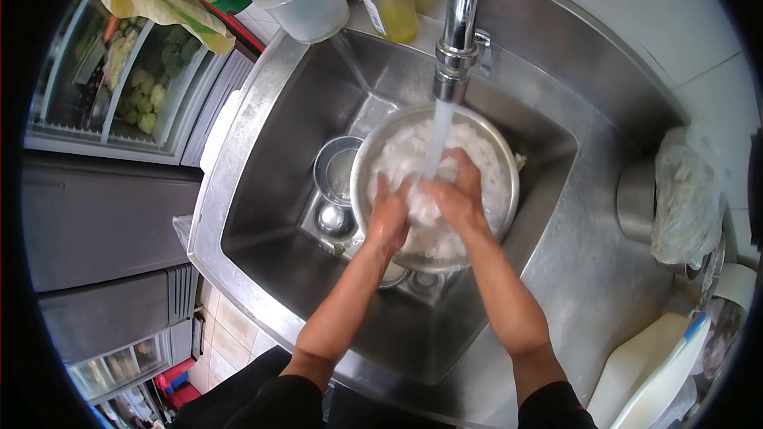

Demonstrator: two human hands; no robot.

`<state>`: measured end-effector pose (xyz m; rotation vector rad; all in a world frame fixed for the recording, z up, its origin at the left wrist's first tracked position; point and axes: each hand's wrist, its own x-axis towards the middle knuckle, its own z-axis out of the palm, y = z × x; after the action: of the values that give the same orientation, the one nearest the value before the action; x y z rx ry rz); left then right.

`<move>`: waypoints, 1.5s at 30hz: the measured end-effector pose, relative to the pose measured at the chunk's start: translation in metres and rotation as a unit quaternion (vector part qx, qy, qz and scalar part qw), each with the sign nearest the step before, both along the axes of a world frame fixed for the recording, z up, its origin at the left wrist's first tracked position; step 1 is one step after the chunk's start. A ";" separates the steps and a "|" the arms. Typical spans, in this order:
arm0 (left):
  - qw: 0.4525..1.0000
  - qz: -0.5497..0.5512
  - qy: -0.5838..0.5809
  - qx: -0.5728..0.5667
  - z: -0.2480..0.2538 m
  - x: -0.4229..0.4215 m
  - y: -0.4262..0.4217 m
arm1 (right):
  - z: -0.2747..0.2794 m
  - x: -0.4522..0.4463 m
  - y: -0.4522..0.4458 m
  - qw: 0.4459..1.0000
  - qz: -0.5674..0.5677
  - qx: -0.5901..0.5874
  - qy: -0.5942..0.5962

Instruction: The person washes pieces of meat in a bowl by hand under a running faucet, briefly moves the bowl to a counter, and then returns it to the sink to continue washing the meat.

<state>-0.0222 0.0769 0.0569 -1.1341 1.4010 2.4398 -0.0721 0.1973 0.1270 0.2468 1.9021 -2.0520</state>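
Note:
A round metal bowl (513,191) stands in the sink, full of soft white food pieces (441,246) whose kind I cannot make out. Water from the tap (451,83) pours onto the pieces between my hands. My left hand (389,213) is inside the bowl on its left side, fingers curled against a clump of the white pieces. My right hand (457,195) bends round the same clump from the right, close under the stream. Some fingertips are hidden by the pieces and blurred by motion.
Small metal bowls (338,171) lie in the steel sink (262,191) left of the big bowl. A soap bottle (387,0) and a plastic tub (306,4) stand on the back ledge. At right are a metal pot (636,202), a plastic bag (687,199) and white boards (652,369).

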 end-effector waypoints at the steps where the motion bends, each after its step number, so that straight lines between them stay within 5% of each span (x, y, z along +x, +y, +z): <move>1: 0.999 -0.037 0.010 -0.006 0.006 0.003 0.003 | 0.002 0.000 0.000 1.000 -0.001 0.009 -0.014; 5: 0.992 -0.120 0.027 0.038 0.031 0.002 -0.001 | -0.020 -0.004 0.004 0.999 -0.014 0.018 0.048; 13: 0.974 -0.005 0.064 0.219 0.018 -0.004 -0.010 | -0.024 0.000 0.002 0.998 0.056 -0.021 0.033; 16: 0.967 0.065 0.040 0.244 0.049 -0.009 -0.006 | -0.013 0.001 0.001 0.987 0.121 0.048 0.094; 23: 0.955 0.081 0.023 0.286 0.024 -0.003 -0.013 | 0.007 0.004 0.000 0.970 0.140 0.152 0.126; 29: 0.939 -0.041 0.123 0.318 -0.014 0.007 -0.026 | 0.009 0.004 0.000 0.978 0.132 0.137 0.084; 35: 0.981 -0.044 0.027 0.186 0.027 -0.013 -0.012 | 0.008 -0.001 0.002 0.997 0.059 0.055 -0.010; 37: 0.986 -0.129 0.015 0.100 0.032 -0.012 -0.016 | -0.002 -0.003 0.007 0.996 0.066 0.051 0.021; 41: 0.962 -0.184 0.011 -0.199 0.034 -0.007 -0.010 | -0.007 -0.005 0.006 0.996 0.024 0.085 0.025; 44: 0.911 -0.194 0.112 -0.347 0.033 -0.004 -0.006 | -0.036 -0.008 0.005 0.995 -0.027 0.078 0.056; 45: 0.924 -0.211 0.076 -0.309 0.048 -0.001 -0.003 | -0.039 -0.008 0.007 0.996 -0.012 0.078 0.050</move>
<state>-0.0237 0.0739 0.1049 -0.6129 2.2807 1.8551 -0.0805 0.2040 0.0879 0.2087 2.1336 -1.9662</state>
